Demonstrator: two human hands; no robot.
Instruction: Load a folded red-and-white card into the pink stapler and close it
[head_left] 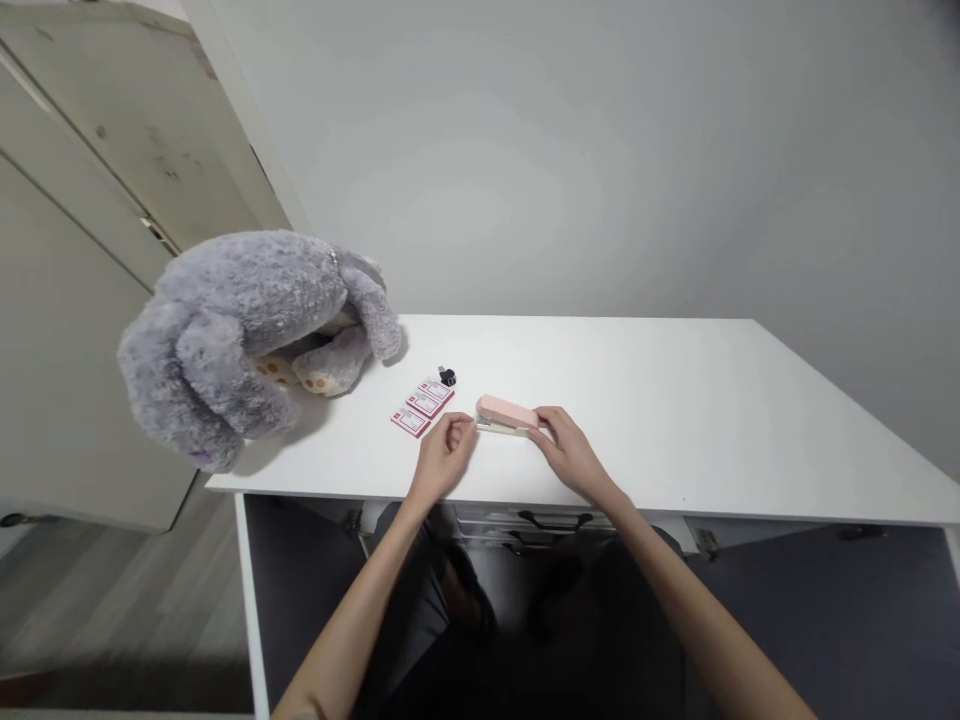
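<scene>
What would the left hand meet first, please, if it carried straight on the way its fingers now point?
Most likely the pink stapler: the left hand points up and right at its near end, with only a small gap. The right hand holds its other end. Depth is hard to judge.

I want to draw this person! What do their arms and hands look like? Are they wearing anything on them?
Both arms are bare as far as the picture shows: no sleeves in sight. The left hand and the right hand wear no gloves, and I can spot no rings, watch or bracelet, though small things would be hard to see. The arms are slim and the fingers look slender.
</scene>
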